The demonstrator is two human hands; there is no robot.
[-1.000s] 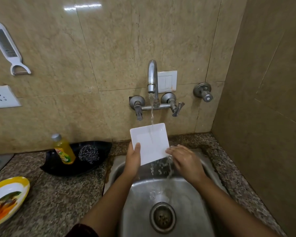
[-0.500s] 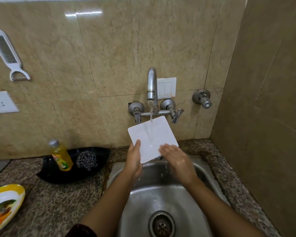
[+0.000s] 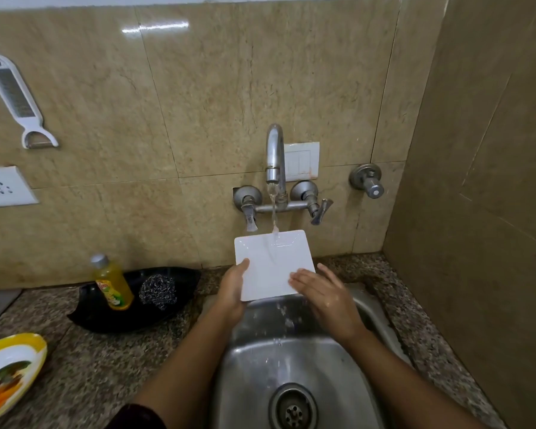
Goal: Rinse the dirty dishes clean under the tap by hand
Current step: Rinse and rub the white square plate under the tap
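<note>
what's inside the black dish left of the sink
The black dish holds a yellow soap bottle, leaning, and a steel scrubber. What lies beneath them is covered.

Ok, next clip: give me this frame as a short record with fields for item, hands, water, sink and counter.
item: white square plate, tilted under the tap
left hand: grip on the plate's left edge
right hand: fingers flat on the plate's lower right face
water: running, landing near the plate's top edge
sink: no other dishes visible
counter: yellow-rimmed plate, black dish holding soap bottle and steel scrubber
</note>
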